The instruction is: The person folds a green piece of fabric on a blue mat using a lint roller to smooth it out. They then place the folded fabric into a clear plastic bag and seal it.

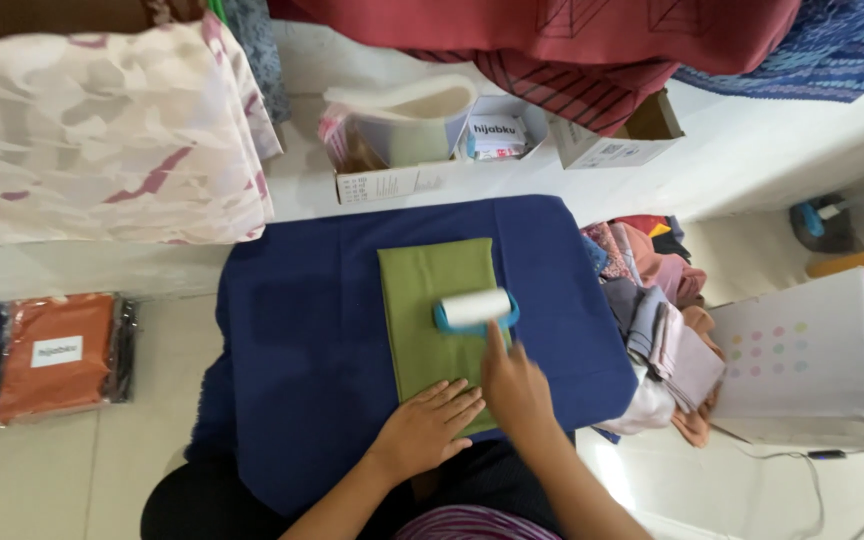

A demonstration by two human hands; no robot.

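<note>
Seemingly lint roller [475,309] beyond right grip [515,388].

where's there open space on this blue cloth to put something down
Bare navy blue cloth lies left of the folded green fabric, and a narrower strip right of it, before the heap of folded pastel fabrics. Crowded: the near end, where the left hand presses and the right hand works the white lint roller.

Blue cloth [312,330] open left of green fabric [435,300]; cardboard boxes [392,180] block ahead, clothes pile [652,300] crowds right.
</note>
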